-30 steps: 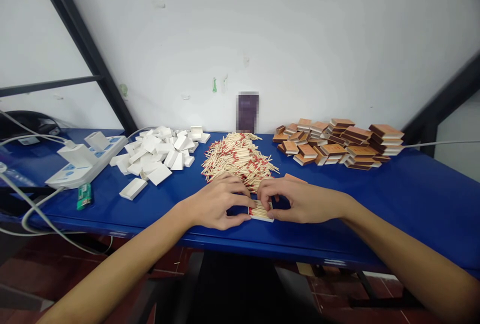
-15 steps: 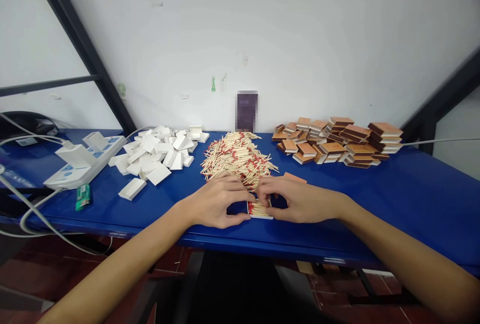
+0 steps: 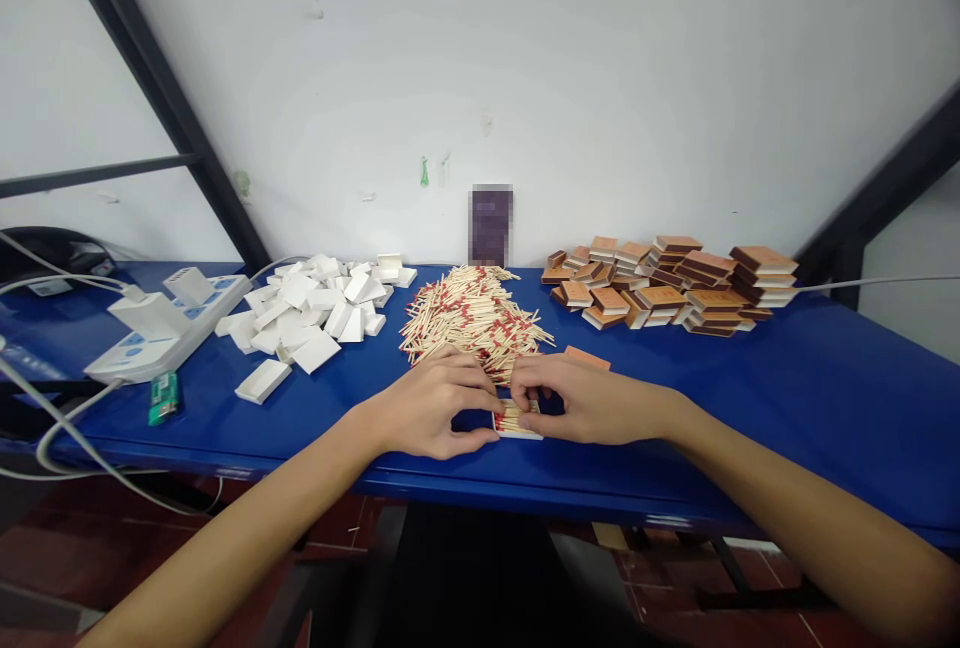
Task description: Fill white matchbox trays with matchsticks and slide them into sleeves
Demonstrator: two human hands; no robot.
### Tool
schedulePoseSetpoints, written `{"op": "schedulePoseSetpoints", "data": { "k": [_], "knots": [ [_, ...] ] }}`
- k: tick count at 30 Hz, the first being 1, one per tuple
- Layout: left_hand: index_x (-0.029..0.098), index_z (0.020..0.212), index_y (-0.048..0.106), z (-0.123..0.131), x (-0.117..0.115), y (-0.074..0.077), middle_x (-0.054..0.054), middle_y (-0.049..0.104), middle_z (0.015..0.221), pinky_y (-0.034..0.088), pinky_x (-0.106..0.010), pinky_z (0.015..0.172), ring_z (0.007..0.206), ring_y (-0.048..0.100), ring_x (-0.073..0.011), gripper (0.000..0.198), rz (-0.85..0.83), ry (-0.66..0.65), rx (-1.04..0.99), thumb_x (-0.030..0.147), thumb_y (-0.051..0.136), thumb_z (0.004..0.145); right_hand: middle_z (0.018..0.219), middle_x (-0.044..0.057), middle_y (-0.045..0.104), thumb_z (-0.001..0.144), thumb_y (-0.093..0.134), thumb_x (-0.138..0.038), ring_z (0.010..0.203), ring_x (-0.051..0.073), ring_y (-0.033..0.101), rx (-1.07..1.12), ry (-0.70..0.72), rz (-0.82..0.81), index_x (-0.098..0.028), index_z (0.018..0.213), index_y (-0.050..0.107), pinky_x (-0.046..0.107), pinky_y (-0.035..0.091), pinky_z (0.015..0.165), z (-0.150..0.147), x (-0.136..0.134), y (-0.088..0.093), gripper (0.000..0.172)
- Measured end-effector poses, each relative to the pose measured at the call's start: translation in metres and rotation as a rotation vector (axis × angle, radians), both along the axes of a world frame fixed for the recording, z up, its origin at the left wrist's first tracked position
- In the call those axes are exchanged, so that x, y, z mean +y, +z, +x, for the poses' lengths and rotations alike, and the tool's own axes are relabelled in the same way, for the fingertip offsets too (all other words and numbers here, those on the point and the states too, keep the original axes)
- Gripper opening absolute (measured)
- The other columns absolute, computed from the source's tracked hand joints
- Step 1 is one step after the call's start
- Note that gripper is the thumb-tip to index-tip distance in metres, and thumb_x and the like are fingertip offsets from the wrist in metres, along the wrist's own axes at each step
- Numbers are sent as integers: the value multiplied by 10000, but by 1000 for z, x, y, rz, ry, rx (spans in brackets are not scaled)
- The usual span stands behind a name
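A white matchbox tray [image 3: 519,435] lies on the blue table in front of me, filled with matches [image 3: 510,420] whose red heads show at its left end. My left hand [image 3: 435,403] grips the tray's left end between thumb and forefinger. Over the right part of the tray bends my right hand [image 3: 589,400], its thumb and fingertips closed on the matches there; how many they touch is hidden. Just beyond both hands rises a heap of loose matches [image 3: 476,318]. An orange matchbox sleeve [image 3: 587,358] lies behind my right hand, partly covered by it.
White empty trays [image 3: 307,303] are piled at left, near a power strip [image 3: 142,356] with cables and a green packet [image 3: 163,398]. Orange and brown matchboxes [image 3: 664,283] are stacked at right. A blurred dark panel [image 3: 491,223] stands against the wall.
My right thumb has shifted slightly left over the matches in the tray. My left hand keeps its hold, and the whole view has moved a little.
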State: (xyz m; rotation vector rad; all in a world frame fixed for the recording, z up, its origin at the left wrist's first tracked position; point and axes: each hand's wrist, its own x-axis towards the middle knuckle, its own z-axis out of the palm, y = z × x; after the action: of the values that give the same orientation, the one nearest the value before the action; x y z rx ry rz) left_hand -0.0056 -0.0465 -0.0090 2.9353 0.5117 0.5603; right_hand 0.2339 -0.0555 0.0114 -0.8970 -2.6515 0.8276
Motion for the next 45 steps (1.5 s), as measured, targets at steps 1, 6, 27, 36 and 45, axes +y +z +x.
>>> {"op": "schedulePoseSetpoints", "data": {
  "k": [1, 6, 27, 36, 45],
  "knots": [
    [207, 1061, 713, 0, 0, 0, -46, 733, 978, 431, -374, 941, 966, 609, -216, 229, 2, 0, -1, 350, 617, 911, 863, 10, 571, 902, 550, -294, 769, 147, 520, -4, -3, 1, -202, 820, 526, 277, 428, 704, 0, 0, 1, 125],
    [189, 1072, 686, 0, 0, 1, -64, 702, 957, 456, -350, 885, 936, 605, -214, 262, 7, 22, -2, 377, 612, 905, 807, 10, 586, 959, 479, -338, 734, 158, 517, -17, -92, 117, -207, 817, 525, 294, 415, 699, 11, -4, 10, 198],
    [190, 1152, 634, 6, -3, 1, -68, 699, 997, 459, -356, 876, 935, 635, -223, 350, -93, 75, -59, 379, 662, 859, 1229, 79, 662, 879, 587, -347, 1125, 280, 601, -67, -381, 201, -255, 1262, 610, 457, 479, 976, 57, -53, -23, 395],
    [210, 1183, 649, 6, -2, -2, -62, 655, 949, 466, -328, 860, 913, 607, -205, 297, -16, 8, -10, 336, 594, 920, 1248, 77, 681, 872, 626, -404, 1133, 293, 623, -28, -435, 137, -264, 1240, 654, 466, 495, 987, 53, -50, -26, 394],
    [247, 1299, 608, 9, -7, 2, -91, 601, 1015, 490, -352, 836, 879, 602, -218, 343, 203, -45, 160, 295, 469, 989, 1193, 74, 693, 876, 617, -351, 1065, 271, 644, -47, -391, 99, -253, 1207, 665, 427, 521, 931, 50, -47, -18, 349]
  ]
}}
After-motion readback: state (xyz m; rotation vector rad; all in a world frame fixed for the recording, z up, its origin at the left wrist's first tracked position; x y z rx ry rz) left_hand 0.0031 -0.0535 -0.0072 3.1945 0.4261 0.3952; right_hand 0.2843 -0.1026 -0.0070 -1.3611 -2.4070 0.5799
